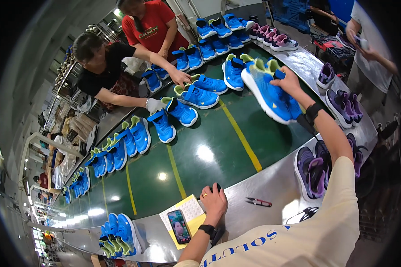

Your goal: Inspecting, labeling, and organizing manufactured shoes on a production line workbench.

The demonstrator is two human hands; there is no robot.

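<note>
My right hand (289, 83) is raised over the far right of the green belt (200, 153), its fingers closed on a pair of blue sneakers (267, 93) with lime linings and white soles. The two sneakers are pressed side by side, toes pointing down toward me. On the metal edge nearest me rests my left hand (214, 202), fingers curled, with a small dark thing at the fingertips that I cannot make out. Close beside it lie a phone (179, 227) with a lit screen and a yellow-and-white paper pad (192, 208). Red-handled thread snips (259, 202) lie to its right.
Blue sneakers (138, 135) line the belt's far side, and more (120, 236) stand at the near left. Purple-and-dark sneakers (311, 171) sit along the right edge. Across the belt, a co-worker in black (104, 66) handles blue sneakers; another person wears red (151, 24).
</note>
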